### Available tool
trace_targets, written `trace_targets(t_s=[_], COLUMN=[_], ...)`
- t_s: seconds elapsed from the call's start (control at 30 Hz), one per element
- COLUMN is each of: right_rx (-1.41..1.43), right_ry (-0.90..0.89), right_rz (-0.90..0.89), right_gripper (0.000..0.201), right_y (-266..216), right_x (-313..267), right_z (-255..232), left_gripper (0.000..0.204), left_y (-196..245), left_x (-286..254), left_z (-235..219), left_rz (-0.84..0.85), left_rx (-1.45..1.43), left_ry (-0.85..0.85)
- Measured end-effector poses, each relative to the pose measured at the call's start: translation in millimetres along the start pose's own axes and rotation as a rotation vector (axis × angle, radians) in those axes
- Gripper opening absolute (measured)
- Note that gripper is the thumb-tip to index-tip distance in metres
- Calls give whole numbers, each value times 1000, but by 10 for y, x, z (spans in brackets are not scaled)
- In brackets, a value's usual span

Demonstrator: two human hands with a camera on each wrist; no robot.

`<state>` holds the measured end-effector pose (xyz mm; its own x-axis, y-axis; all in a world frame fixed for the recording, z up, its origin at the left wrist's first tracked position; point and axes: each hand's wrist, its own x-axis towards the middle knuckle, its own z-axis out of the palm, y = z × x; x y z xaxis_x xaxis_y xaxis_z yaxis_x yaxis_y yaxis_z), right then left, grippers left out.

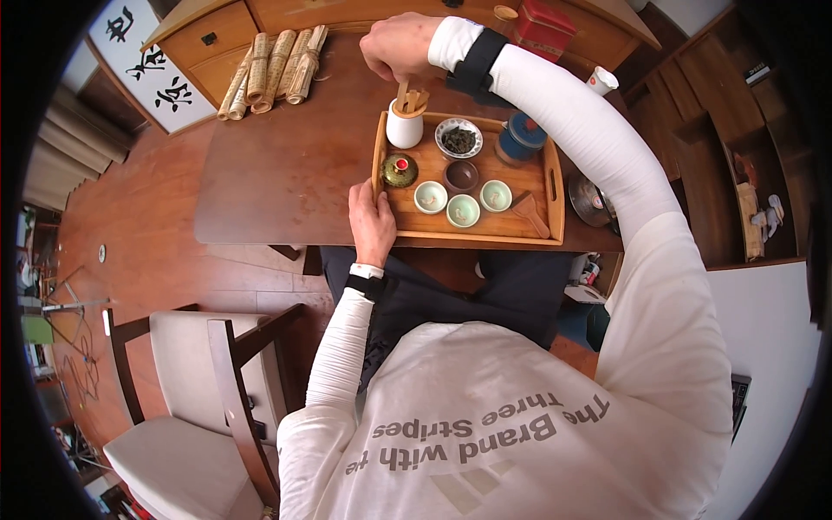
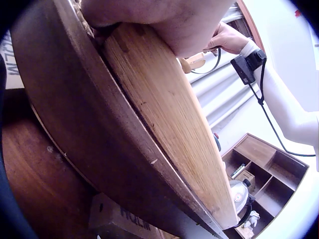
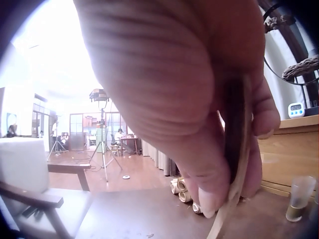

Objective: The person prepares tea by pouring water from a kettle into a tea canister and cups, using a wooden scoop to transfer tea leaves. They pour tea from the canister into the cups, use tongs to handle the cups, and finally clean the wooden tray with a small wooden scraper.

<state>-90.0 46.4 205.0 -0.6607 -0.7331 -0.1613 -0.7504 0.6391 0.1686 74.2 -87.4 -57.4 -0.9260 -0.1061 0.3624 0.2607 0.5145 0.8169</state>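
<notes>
My right hand [image 1: 399,48] is raised above the far left of the wooden tray [image 1: 472,237]. It pinches a slim, curved wooden tea tool [image 3: 242,164], dark on one face; its exact kind cannot be told. Below it, a white holder [image 1: 404,130] contains several more wooden tools [image 1: 414,100]. My left hand [image 1: 371,227] grips the tray's near left corner. On the tray are three pale green cups [image 1: 463,211], a dark brown cup [image 1: 461,177], a patterned bowl of tea leaves [image 1: 458,138], a green lidded pot [image 1: 399,171], a blue jar [image 1: 520,139] and a wooden scoop [image 1: 530,214].
Bamboo scrolls [image 1: 276,74] lie at the table's far left. A red box [image 1: 543,28] stands beyond my right arm. To the tray's right is a kettle [image 1: 593,204], partly hidden by my sleeve. A chair [image 1: 195,373] stands left of me.
</notes>
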Motion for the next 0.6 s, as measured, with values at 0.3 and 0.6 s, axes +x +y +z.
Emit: trace_targets(t_s=[0.3, 0.6], right_rx=[170, 74], right_ry=[-124, -121], right_rz=[42, -9], right_gripper=[12, 13], right_y=[175, 67], right_x=[54, 159], right_z=[44, -14], left_gripper=[27, 26], left_y=[13, 22], left_x=[0, -1], left_z=[-9, -14], left_rz=[-4, -3], left_rx=[5, -9], left_ry=[-9, -5])
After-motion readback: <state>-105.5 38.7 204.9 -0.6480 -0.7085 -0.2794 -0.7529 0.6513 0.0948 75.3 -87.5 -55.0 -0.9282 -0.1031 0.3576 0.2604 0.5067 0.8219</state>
